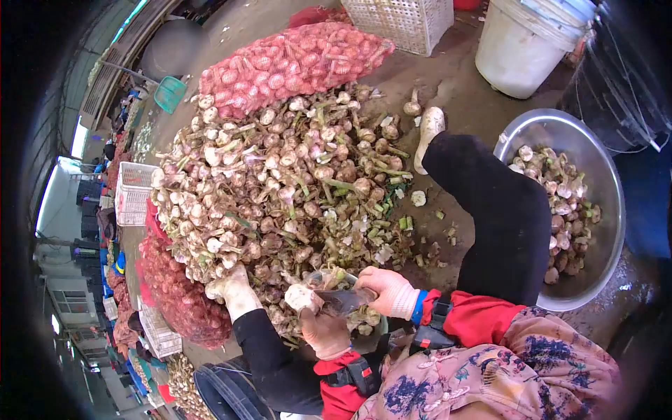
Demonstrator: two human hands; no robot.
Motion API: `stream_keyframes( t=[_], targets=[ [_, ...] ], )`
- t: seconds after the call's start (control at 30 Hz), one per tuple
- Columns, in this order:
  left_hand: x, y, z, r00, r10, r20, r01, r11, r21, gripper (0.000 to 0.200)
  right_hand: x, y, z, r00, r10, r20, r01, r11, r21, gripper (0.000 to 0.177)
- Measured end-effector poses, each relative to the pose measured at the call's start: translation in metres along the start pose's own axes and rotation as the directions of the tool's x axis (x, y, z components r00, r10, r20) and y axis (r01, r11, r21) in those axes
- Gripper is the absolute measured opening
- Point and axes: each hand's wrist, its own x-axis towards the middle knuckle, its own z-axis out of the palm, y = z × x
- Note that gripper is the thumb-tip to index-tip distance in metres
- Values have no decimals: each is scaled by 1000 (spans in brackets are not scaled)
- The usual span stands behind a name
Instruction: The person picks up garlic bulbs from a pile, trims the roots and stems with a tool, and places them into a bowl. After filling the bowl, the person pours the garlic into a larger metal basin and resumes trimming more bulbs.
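Observation:
My left hand (326, 334) is closed around a pale garlic bulb (302, 298) above the near edge of a large heap of garlic (266, 189). In my right hand (389, 292), gloved in pale fabric, is a knife (345, 301) with a broad grey blade. The blade lies against or very near the bulb's stem side; exact contact is hard to see. Below both hands a bowl-like rim shows in part, with trimmed garlic by it. Cut stem pieces (404, 222) litter the floor beside the heap.
A metal basin (614, 210) with garlic bulbs stands at right, beyond my bent leg (500, 203). Red mesh sacks of garlic (294, 64) lie behind and left of the heap. A white bucket (518, 52), white crates (134, 192) and a green scoop (169, 94) stand around.

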Motion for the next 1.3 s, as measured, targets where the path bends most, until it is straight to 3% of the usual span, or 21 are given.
stream_keyframes(
  t=[0.1,0.13,0.17,0.2,0.23,0.3,0.33,0.37,0.4,0.43,0.5,0.57,0.7,0.77,0.87,0.9,1.03,1.1,1.17,1.23,1.3],
  targets=[
    [0,-11,-12,995,74,-60,-78,994,-72,50,7,18,4,999,32,15,-32,999,13,22],
    [-1,-15,-9,973,223,-67,-180,904,387,51,6,32,7,996,85,33,-85,996,7,25],
    [0,-17,-7,935,356,1,-232,608,759,53,9,49,5,883,428,191,-411,903,-124,29],
    [6,-15,-11,932,363,8,-243,607,757,53,-10,161,50,884,377,276,-332,922,-198,36],
    [11,-12,-22,951,306,-29,-224,755,616,50,-12,108,12,743,628,234,-604,778,-170,35],
    [19,-6,-27,980,183,-76,-158,953,258,47,-6,120,19,729,673,126,-656,739,-155,33],
    [11,-1,-28,973,-123,-197,111,991,-73,56,-5,127,22,731,669,135,-650,742,-165,33],
    [11,-6,-63,973,-115,-202,101,992,-79,56,1,113,16,727,677,117,-672,736,-81,34],
    [10,-14,-126,964,-178,-199,242,899,366,64,5,102,11,721,686,98,-690,724,8,35],
    [12,-20,-162,945,-234,-227,325,602,730,72,6,95,7,722,684,103,-688,725,5,35],
    [26,-21,-152,882,-153,-445,453,18,892,88,8,89,8,720,693,19,-693,718,67,37],
    [49,-18,-123,965,104,-240,261,-466,846,101,10,77,5,703,709,58,-708,690,152,29],
    [157,1,-84,926,121,-356,332,183,925,84,10,90,17,777,624,83,-622,742,249,25],
    [227,-11,-140,942,251,-222,265,-149,953,83,16,81,15,760,629,162,-632,657,412,21],
    [263,7,-67,822,24,-569,553,-269,788,91,25,73,14,726,663,180,-667,618,416,21],
    [289,-6,-120,838,93,-538,513,-473,716,99,33,51,2,713,662,230,-685,587,431,21],
    [282,-25,-151,871,233,-433,491,-359,794,85,32,62,12,704,673,229,-693,579,429,21],
    [267,-21,-136,878,61,-475,477,-194,857,86,33,68,14,685,681,257,-720,579,383,20],
    [270,-69,-215,986,-69,-151,160,159,974,88,24,83,25,693,671,264,-706,556,438,21],
    [228,-63,-142,990,-104,-99,134,434,891,84,27,72,22,784,586,202,-604,646,467,21],
    [216,-68,-131,983,-166,-82,171,649,741,73,30,53,13,726,664,178,-646,570,507,23]
  ],
)
